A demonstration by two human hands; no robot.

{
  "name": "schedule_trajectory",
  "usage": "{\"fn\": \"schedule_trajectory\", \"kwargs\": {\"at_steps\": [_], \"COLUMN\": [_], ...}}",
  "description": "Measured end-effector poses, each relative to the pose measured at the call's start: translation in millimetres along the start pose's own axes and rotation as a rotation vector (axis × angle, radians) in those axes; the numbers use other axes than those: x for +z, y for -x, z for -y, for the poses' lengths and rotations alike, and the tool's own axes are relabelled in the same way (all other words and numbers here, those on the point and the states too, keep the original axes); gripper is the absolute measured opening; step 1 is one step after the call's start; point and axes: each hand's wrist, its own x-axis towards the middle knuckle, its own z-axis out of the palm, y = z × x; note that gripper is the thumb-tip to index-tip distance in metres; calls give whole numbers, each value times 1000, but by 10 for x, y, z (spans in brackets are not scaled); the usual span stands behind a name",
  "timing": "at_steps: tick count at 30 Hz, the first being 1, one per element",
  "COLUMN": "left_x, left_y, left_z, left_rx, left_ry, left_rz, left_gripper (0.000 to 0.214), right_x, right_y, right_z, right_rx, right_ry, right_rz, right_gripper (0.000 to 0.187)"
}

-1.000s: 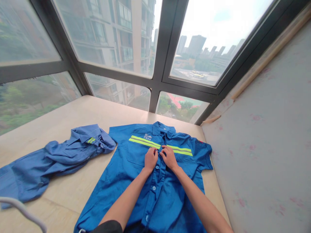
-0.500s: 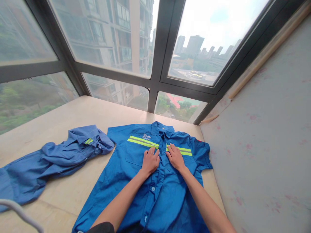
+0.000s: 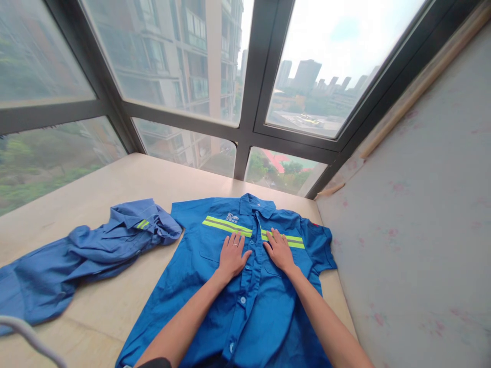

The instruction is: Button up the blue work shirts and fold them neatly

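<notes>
A blue short-sleeved work shirt (image 3: 215,250) lies spread front side up, its collar toward the window. Yellow-green and grey stripes cross its chest, and white buttons run down the front edge. My left hand (image 3: 233,254), with a ring on one finger, rests flat on the chest just left of the buttons, fingertips at the stripe. On the other front panel my right hand (image 3: 279,250) lies flat, its fingers spread over the stripe there. Between the hands the two front edges lie close together. Neither hand grips the cloth.
A second blue garment (image 3: 95,255) with a small yellow-green stripe lies crumpled at the left on the pale wooden surface (image 3: 103,319). A grey curved tube (image 3: 30,332) shows at the lower left. Windows (image 3: 184,143) stand behind, and a papered wall (image 3: 414,245) borders the right.
My left hand has shifted slightly left, off the button edge, and its bent fingers have flattened and spread. My right hand has stayed nearly in place, with its fingers a little more spread.
</notes>
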Motion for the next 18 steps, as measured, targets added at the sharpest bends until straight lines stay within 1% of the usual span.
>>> {"fn": "schedule_trajectory", "kwargs": {"at_steps": [3,5,9,11,12,14,16,18], "left_x": [-49,-109,-221,-234,-225,-177,-101,-17], "left_y": [-43,-114,-335,-454,-511,-614,-704,-779], "left_z": [-15,-31,-68,-86,-94,-101,-93,-70], "left_rx": [-6,-24,-130,-151,-132,-51,32,69], "left_ry": [1,11,34,30,31,39,48,44], "left_rz": [-1,2,26,11,-5,-21,21,92], "left_gripper": [58,57,58,58,56,50,47,48], "right_x": [-3,3,15,17,19,24,30,35], "right_y": [18,30,38,39,39,42,44,43], "right_z": [-5,-15,-24,-19,-16,-11,-10,-18], "right_rx": [-11,-22,-30,-28,-27,-27,-28,-28], "right_ry": [-4,-11,-17,-15,-15,-20,-25,-27], "right_rz": [10,2,-17,-18,-20,-30,-42,-44], "right_gripper": [52,52,51,52,51,51,50,50]}}
